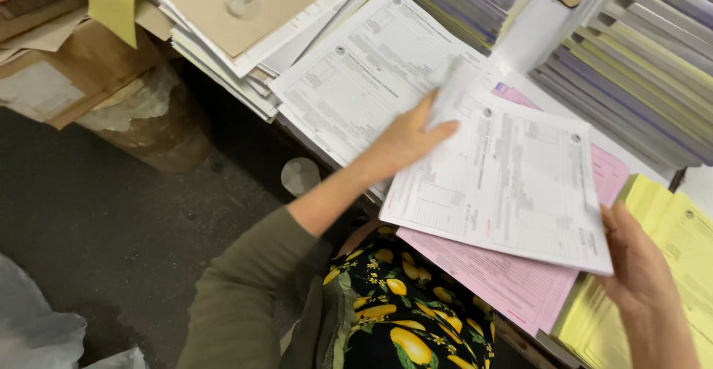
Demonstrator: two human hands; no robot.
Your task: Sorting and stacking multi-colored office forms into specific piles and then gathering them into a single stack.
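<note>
White printed form sheet [512, 183]: held mid-air above pink form stack [512, 283], both hands. Left hand [405, 142] fingers closed on top-left edge; right hand [639, 265] pinches lower-right corner. Yellow form stack [668, 265] just right of pink; white form pile [364, 79] upper left. Sheet lifted, not yet laid down.

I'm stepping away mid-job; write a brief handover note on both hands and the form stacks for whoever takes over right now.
Left hand: fingers lifting a white printed form, blurred at its upper edge.
Right hand: at the same form's lower right corner, beside the yellow form stack.
A pink form stack lies under the white form; a second white form stack sits further back.
Done: stacks sorted by colour.
Left: white form not yet set down.
</note>
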